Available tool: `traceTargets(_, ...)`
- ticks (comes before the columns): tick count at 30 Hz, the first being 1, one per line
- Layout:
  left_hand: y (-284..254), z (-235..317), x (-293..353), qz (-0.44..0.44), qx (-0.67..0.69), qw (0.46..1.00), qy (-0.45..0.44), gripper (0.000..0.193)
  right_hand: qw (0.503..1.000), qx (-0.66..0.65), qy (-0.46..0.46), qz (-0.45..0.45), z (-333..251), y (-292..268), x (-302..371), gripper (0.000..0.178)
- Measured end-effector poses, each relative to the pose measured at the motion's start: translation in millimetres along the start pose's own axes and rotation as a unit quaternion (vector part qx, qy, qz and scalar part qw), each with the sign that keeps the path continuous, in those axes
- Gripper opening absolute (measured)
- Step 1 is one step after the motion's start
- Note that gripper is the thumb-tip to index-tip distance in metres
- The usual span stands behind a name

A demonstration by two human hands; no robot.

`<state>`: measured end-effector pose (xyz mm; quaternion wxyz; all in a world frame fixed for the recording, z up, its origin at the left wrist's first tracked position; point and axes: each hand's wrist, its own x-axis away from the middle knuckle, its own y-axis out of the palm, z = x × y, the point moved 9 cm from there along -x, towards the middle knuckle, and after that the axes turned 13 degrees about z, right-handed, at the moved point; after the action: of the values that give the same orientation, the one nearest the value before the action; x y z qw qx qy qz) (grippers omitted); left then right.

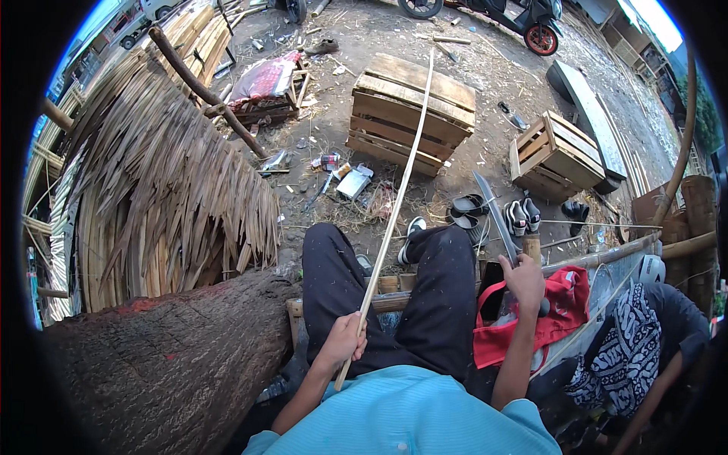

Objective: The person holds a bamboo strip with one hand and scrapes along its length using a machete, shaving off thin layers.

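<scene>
My left hand (345, 339) is closed round the near end of a long pale bamboo strip (402, 182). The strip slants up and away from my lap, and its far part crosses in front of a wooden crate. In my right hand (523, 283) is a machete (497, 216), its long blade pointing forward and slightly left. The blade is apart from the strip. Below my right hand lies a red bag (565, 303), and a brown wooden piece (531, 247) stands just beyond the fingers. My knees (440, 265) are between the two hands.
Wooden crates (413, 76) (561, 155) stand ahead. Thatch (152, 167) and a thick log (174, 356) are at left. Shoes (523, 216) lie near my right knee. Another person (637, 341) bends close at right. A motorbike (523, 23) stands at the back.
</scene>
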<state>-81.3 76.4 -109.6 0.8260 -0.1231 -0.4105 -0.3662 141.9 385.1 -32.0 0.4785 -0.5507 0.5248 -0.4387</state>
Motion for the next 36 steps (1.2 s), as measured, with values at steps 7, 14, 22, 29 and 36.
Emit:
traceTargets(7, 14.2, -1.3, 0.4, -0.068, 0.087, 0.991, -0.072, 0.036, 0.903, -0.36, -0.093, -0.217, -58.5, 49.0, 80.3, 0.043)
traceTargets(14, 19.6, 11.1, -2.1, -0.066, 0.135, 0.982, -0.111, 0.032, 0.882, -0.212, -0.387, -0.167, -128.0, 40.1, 167.5, 0.044)
traceTargets(22, 25.9, -8.6, -1.4, -0.086, 0.184, 0.971, -0.129, 0.035, 0.831, -0.232, -0.46, -0.211, -148.6, 34.0, 190.9, 0.048)
traceTargets(29, 29.6, -4.3, 19.0, -0.112, 0.187, 0.964, -0.153, 0.035, 0.861, -0.199, -0.444, -0.144, -143.2, 37.0, 158.6, 0.048)
traceTargets(36, 29.3, -17.9, 14.0, -0.087, 0.153, 0.977, -0.123, 0.035, 0.809, -0.182, -0.501, -0.248, -141.8, 35.6, 182.0, 0.05)
